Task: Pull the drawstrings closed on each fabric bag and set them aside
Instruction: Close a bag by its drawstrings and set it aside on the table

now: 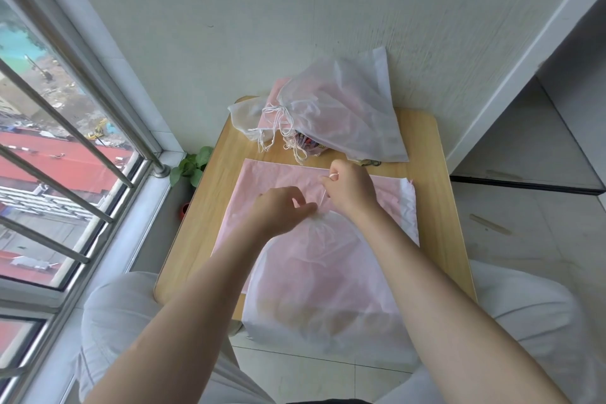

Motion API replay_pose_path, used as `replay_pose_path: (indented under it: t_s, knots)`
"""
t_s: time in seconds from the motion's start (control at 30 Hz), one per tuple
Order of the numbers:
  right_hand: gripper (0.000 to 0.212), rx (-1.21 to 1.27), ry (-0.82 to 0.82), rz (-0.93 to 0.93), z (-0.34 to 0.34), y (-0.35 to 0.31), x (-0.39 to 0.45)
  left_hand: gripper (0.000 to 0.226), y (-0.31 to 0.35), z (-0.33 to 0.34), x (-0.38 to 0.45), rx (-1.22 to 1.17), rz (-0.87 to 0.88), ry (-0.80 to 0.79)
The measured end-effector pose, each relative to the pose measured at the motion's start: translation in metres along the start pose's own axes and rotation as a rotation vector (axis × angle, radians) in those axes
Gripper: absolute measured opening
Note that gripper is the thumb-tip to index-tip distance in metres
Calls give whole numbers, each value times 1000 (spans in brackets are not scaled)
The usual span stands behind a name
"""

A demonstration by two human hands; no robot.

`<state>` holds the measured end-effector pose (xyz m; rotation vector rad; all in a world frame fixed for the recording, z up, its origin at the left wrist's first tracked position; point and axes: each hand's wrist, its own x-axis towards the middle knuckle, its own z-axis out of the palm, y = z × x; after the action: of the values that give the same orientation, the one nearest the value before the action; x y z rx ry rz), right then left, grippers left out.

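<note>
White mesh bag (323, 275) lies under my grips: left hand (284, 210) pinches its gathered neck steady, right hand (351, 187) pinches the drawstring (324, 194) taut beyond it.

A high-rise home balcony is suggested by a barred window (65, 141) over rooftops, left of a small wooden table (423, 207).

Bag mouth (316, 215) behind left hand (282, 210)
</note>
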<state>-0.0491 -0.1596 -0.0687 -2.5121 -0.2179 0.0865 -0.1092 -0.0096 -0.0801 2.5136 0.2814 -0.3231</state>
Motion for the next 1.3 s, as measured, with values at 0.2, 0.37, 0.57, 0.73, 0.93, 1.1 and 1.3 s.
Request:
replay_pose_path:
  t_s: [0.2,0.37,0.57,0.73,0.93,1.1,1.3]
  knots:
    - [43,-30,7,-5,5,1,-4,55,6,-14,-5,71,-23,-15]
    - [43,-55,9,-21,2,1,-8,32,13,-31,-6,-526,-75,-204]
    - [38,-25,-5,-22,7,1,-12,18,22,-14,-11,-1157,-58,-245]
    - [33,203,-15,92,2,1,-12,14,20,-3,-10,-1106,-144,-148]
    - [26,741,-275,268,-26,-12,-7,20,27,-8,-6,-788,-173,-95]
    - [24,732,-309,129,-38,-25,-3,21,31,-14,-7,-616,-78,-221]
    - [69,578,-54,2,-34,-11,-3,28,19,-13,1,-824,-135,-270]
